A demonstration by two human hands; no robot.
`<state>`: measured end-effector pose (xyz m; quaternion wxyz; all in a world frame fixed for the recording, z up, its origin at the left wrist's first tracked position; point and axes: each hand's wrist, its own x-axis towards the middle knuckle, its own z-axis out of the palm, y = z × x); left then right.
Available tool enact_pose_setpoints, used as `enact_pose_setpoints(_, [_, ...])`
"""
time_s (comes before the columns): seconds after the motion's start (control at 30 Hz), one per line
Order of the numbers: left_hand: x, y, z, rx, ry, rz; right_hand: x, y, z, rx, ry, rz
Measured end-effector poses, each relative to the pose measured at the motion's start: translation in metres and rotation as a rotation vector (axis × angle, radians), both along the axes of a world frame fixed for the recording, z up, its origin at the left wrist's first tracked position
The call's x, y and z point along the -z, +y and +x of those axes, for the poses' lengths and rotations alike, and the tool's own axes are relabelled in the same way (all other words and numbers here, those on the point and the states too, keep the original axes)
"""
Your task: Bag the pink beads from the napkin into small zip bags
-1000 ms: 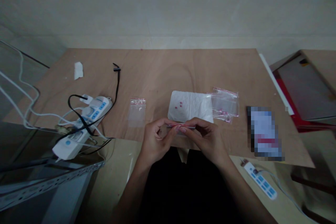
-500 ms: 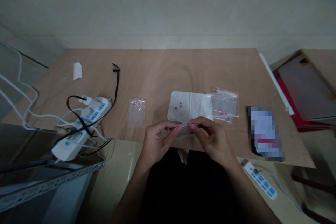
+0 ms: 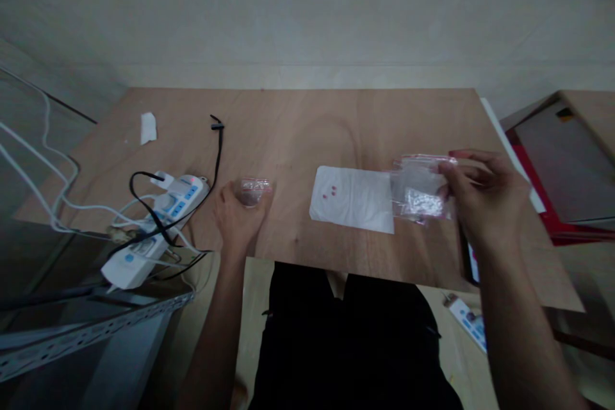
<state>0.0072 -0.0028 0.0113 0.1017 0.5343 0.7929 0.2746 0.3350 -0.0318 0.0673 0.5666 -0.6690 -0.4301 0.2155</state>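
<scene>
One clear right-hand zip bag (image 3: 425, 182) was pinched at its far right corner between the thumb and fingers of my right hand (image 3: 494, 198). Its red-striped zip edge ran left to right on the far side, and its body pointed back toward me, over other clear bags (image 3: 401, 205); I could not tell whether it was lifted clear of them. At left, my left hand (image 3: 239, 218) curved around a left-hand zip bag (image 3: 255, 186), thumb and fingers well spread along its sides; whether they gripped it I could not tell. That bag's zip edge also lay crosswise at the far end, its near part hidden by my hand.

Between the two lay a white sheet (image 3: 360, 205), longer left to right, with three small red pieces (image 3: 333, 190) near its left end. All this sat on a wood-grained worktop (image 3: 288, 128) against a plain grey wall (image 3: 307, 13). A power strip (image 3: 185, 195) slanted across the left edge among white and black cords. Beyond the near edge, another power strip (image 3: 466, 319) lay lower down, partly behind my right forearm.
</scene>
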Motion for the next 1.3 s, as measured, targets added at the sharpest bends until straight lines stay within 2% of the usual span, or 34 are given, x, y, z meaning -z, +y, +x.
enact_pose_setpoints(0.07, [0.001, 0.007, -0.002, 0.012, 0.091, -0.101, 0.011, 0.011, 0.021, 0.043, -0.162, -0.096])
enact_pose_setpoints(0.17, [0.001, 0.009, 0.001, 0.022, 0.168, -0.145, 0.027, 0.019, 0.039, 0.066, -0.434, -0.195])
enact_pose_setpoints(0.27, [0.002, 0.004, 0.002, 0.05, 0.181, -0.11, 0.034, 0.018, 0.041, 0.056, -0.629, -0.14])
enact_pose_setpoints(0.37, [0.005, -0.001, 0.002, 0.075, 0.178, -0.076, 0.035, 0.014, 0.028, 0.104, -0.723, -0.027])
enact_pose_setpoints(0.47, [0.007, -0.005, 0.003, 0.047, 0.194, -0.062, 0.035, 0.009, 0.004, 0.042, -0.724, 0.035])
enact_pose_setpoints(0.57, [0.004, -0.008, 0.006, 0.022, 0.193, -0.064, 0.041, 0.01, -0.027, -0.23, -0.654, 0.024])
enact_pose_setpoints(0.67, [0.0, -0.014, 0.008, 0.05, 0.177, -0.007, 0.058, 0.02, -0.056, -0.535, -0.613, -0.018])
enact_pose_setpoints(0.73, [-0.003, -0.019, 0.009, 0.103, 0.139, 0.065, 0.072, 0.032, -0.068, -0.639, -0.631, -0.043])
enact_pose_setpoints(0.83, [-0.006, -0.027, 0.01, 0.168, 0.018, 0.16, 0.089, 0.048, -0.076, -0.707, -0.656, -0.062])
enact_pose_setpoints(0.93, [-0.004, -0.032, 0.012, 0.172, -0.086, 0.213, 0.097, 0.057, -0.074, -0.774, -0.674, -0.066])
enact_pose_setpoints(1.07, [0.003, -0.033, 0.015, 0.183, -0.123, 0.287, 0.098, 0.058, -0.07, -0.819, -0.7, -0.065])
enact_pose_setpoints(1.3, [0.012, -0.032, 0.016, 0.302, -0.091, 0.386, 0.095, 0.057, -0.07, -0.789, -0.72, -0.084])
